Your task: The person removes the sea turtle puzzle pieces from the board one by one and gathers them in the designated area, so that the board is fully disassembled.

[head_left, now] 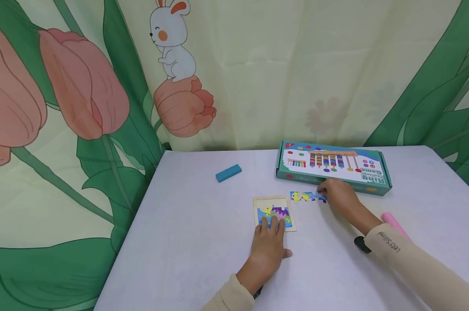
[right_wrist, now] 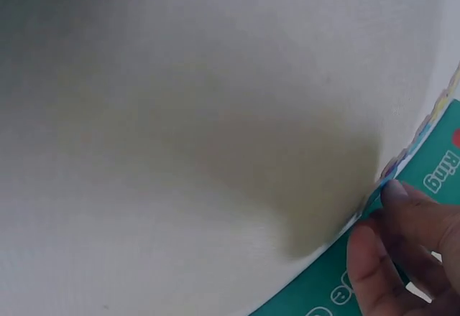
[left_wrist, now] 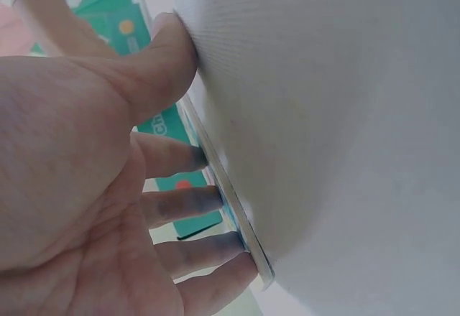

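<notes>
A small wooden puzzle board (head_left: 260,202) with a light frame lies on the table, with colourful pieces (head_left: 280,211) filling its lower part. My left hand (head_left: 268,247) rests its spread, fairly straight fingertips on the board's near side; in the left wrist view the fingers (left_wrist: 188,205) touch along the board edge (left_wrist: 228,187), with the thumb apart on the cloth. To the right of the board, several loose puzzle pieces (head_left: 302,196) lie in a row. At the row's right end my right hand (head_left: 337,196) pinches a bluish puzzle piece (right_wrist: 375,195) between thumb and finger, partly hidden.
Behind the right hand lies a green ring game box (head_left: 333,166). A blue block (head_left: 228,172) sits at the back left. Beside the right forearm is a pink stick-like object (head_left: 394,223). A white cloth (head_left: 180,242) covers the table; a printed curtain (head_left: 258,73) hangs behind.
</notes>
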`<move>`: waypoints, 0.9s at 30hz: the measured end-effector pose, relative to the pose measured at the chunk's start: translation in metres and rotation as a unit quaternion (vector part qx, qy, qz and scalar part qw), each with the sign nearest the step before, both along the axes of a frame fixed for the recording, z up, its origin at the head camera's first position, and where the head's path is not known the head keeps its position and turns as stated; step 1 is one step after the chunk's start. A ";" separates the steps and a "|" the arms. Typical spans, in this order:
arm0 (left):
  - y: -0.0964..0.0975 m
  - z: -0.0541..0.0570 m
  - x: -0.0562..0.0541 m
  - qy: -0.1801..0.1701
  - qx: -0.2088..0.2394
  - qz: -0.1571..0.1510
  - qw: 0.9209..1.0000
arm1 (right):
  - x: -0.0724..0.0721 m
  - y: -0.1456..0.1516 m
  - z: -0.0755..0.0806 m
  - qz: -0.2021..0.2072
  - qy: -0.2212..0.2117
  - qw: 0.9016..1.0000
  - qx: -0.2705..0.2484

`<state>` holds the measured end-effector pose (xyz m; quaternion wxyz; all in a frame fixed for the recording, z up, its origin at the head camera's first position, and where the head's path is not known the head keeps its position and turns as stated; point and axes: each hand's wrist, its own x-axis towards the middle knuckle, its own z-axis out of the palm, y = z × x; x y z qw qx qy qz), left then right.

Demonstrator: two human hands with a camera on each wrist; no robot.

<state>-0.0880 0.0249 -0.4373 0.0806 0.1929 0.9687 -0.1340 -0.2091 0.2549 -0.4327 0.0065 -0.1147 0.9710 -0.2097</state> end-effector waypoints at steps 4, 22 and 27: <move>-0.004 0.004 0.002 -0.004 -0.004 -0.004 1.000 | 0.000 -0.009 0.003 -0.002 0.011 1.000 -0.004; -0.006 -0.004 0.019 0.009 -0.047 -0.036 0.998 | 0.008 -0.115 0.002 0.265 -0.049 0.962 -0.051; -0.006 -0.013 0.018 0.015 -0.037 -0.034 0.999 | 0.010 -0.119 -0.001 0.243 -0.065 0.965 -0.070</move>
